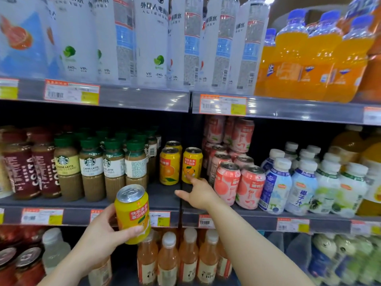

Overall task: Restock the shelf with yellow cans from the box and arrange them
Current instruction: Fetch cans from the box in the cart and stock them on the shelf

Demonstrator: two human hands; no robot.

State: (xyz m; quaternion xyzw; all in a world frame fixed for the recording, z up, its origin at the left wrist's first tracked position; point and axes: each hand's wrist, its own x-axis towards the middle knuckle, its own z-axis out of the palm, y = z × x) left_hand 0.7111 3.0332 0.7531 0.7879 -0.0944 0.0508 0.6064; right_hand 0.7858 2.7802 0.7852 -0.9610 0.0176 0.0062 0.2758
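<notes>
My left hand (105, 232) grips a yellow can (133, 213) with an orange print and a silver top, held upright in front of the middle shelf's edge. Three yellow cans stand on the middle shelf (162, 197): one at the front left (169, 166), one at the front right (192, 165), one behind (174, 145). My right hand (199, 193) reaches onto the shelf, its fingers stretched out, a fingertip touching the lower front of the front right can. The box is out of view.
Green-capped coffee bottles (113, 168) stand left of the yellow cans, pink cans (239, 182) right of them. White-capped bottles (305, 182) fill the far right. Tall white bottles (152, 42) and orange soda (305, 62) stand on the shelf above. Peach-coloured bottles (187, 256) fill the shelf below.
</notes>
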